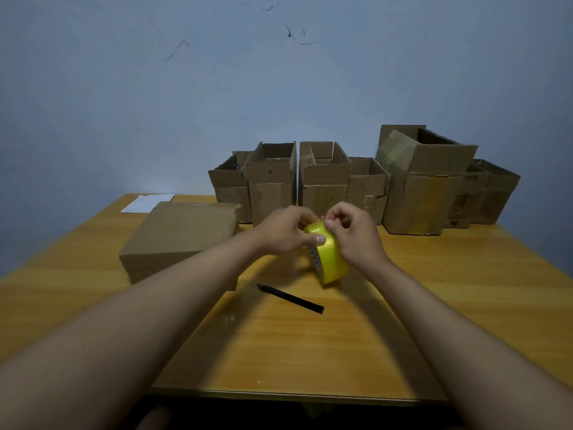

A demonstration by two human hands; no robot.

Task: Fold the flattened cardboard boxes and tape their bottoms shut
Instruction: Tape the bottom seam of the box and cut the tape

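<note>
Above table centre: yellow tape roll held between both hands. Left hand grips roll's left side, thumb on top. Right hand pinches tape end at roll's top. Closed box left of roll; black cutter below roll; open boxes behind.

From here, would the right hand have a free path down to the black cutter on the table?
Probably yes, but not at once. The black cutter lies in the open on the table, just below the right hand, with nothing between them. That hand is busy pinching at the yellow tape roll, so it must let go first.
</note>
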